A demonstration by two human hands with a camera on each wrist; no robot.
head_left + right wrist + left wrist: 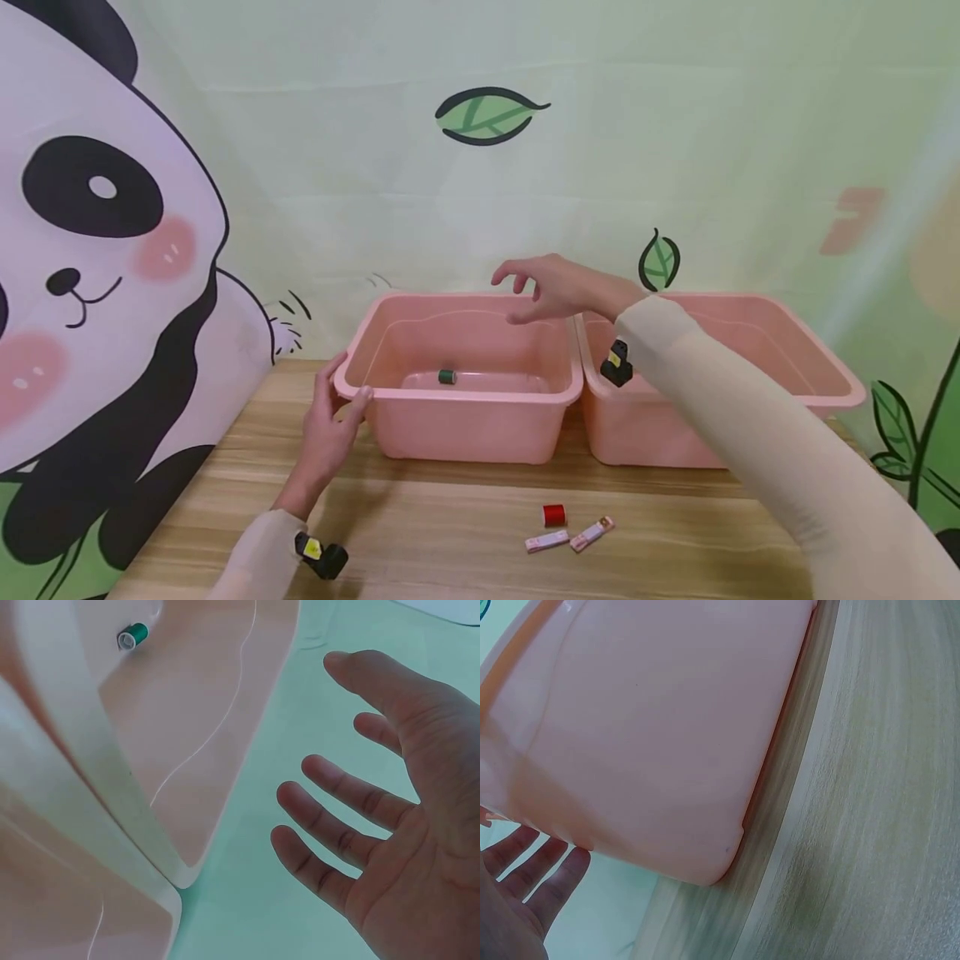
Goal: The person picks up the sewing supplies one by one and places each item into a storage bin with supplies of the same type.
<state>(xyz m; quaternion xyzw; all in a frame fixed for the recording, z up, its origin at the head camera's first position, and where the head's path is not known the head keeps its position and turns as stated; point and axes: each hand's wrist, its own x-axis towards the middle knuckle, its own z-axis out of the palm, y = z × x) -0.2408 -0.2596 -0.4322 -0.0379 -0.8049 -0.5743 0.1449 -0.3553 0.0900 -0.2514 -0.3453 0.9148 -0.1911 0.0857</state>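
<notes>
Two pink plastic tubs stand side by side on the wooden table. The left tub (468, 425) has a green thread spool (447, 377) lying on its floor. At this tub's front left corner, my left hand (330, 442) holds the rim, thumb on the front and fingers along the side; the left wrist view shows the fingertips (574, 859) against the wall. My right hand (558, 287) hovers over the left tub's back right part, fingers spread and loosely bent, holding nothing. In the right wrist view its palm shows bare.
The right tub (652, 433) is partly hidden behind my right forearm. On the table (435, 533) in front lie a red thread spool (554, 515) and two small flat pink-and-white patterned pieces (547, 542). A cloth backdrop with a printed panda (180, 350) hangs behind.
</notes>
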